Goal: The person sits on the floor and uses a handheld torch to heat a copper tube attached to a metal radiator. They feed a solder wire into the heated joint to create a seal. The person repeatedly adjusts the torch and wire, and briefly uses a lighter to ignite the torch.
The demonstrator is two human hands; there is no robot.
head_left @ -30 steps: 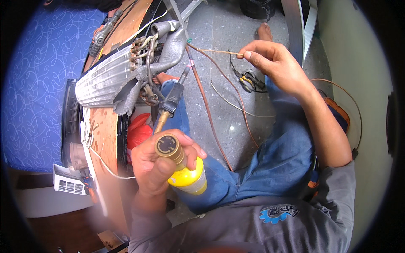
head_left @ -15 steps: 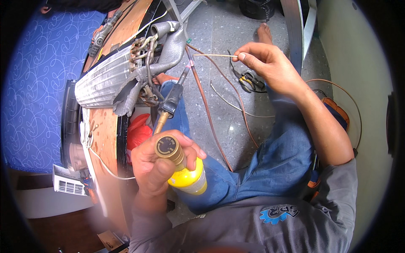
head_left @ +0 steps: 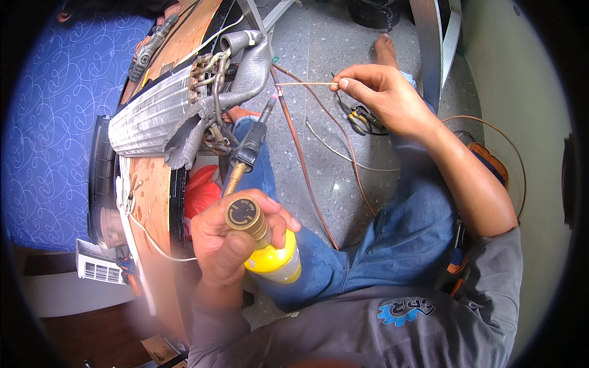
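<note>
My left hand [head_left: 224, 236] is closed round the brass valve head of a gas torch [head_left: 250, 147] with a yellow gas cylinder [head_left: 273, 264]. The torch nozzle points up and away, with a pinkish flame at its tip against a copper pipe [head_left: 293, 138]. Between thumb and fingers, my right hand [head_left: 383, 95] pinches a thin brazing rod [head_left: 307, 83]. The rod's far end meets or nearly meets the pipe just above the flame. Left of the pipe lies a finned coil [head_left: 153, 113] with bent copper tubes and grey foam insulation [head_left: 248, 70].
The coil rests on a wooden bench [head_left: 150, 190] at the left, beside a blue patterned cloth [head_left: 61, 122]. A thinner copper tube [head_left: 334, 116] and a yellow-black tool [head_left: 365, 116] lie on the grey floor. Metal ladder-like legs [head_left: 429, 49] stand ahead. Another person's hand [head_left: 172, 10] shows at top left.
My right hand has moved slightly left, bringing the rod's end to the heated pipe. My left hand and the torch stay nearly still. At top left, the other person's hand has come further into view.
</note>
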